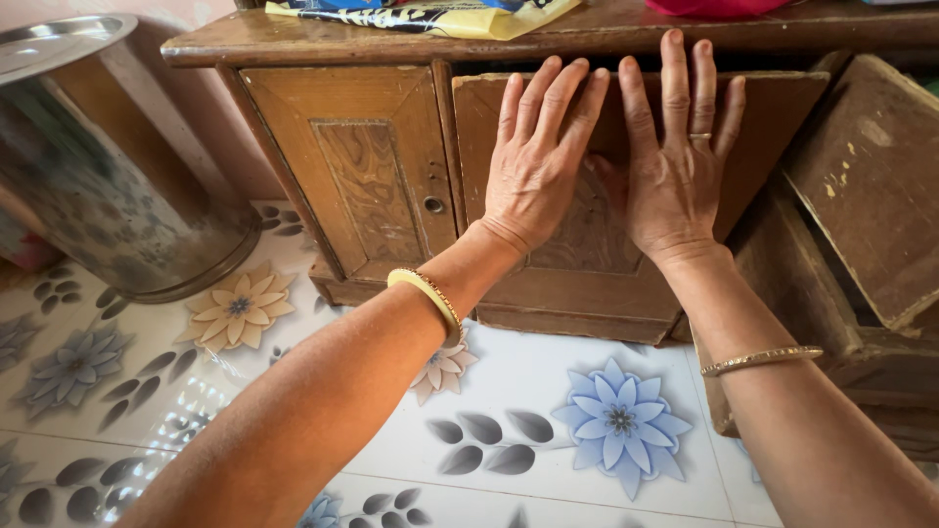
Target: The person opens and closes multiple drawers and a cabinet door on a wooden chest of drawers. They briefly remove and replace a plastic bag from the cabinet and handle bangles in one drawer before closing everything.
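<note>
A low wooden cabinet stands on the tiled floor with two front doors. My left hand lies flat with fingers together on the right door, near its upper left. My right hand presses flat on the same door just beside it, fingers spread, a ring on one finger. The right door sits tilted, its top edge leaning out from the frame. The left door is closed. Both wrists carry bangles.
A large steel drum with a lid stands at the left. Loose wooden panels lean at the right of the cabinet. Cloth and paper lie on the cabinet top. The floor has flower-patterned tiles.
</note>
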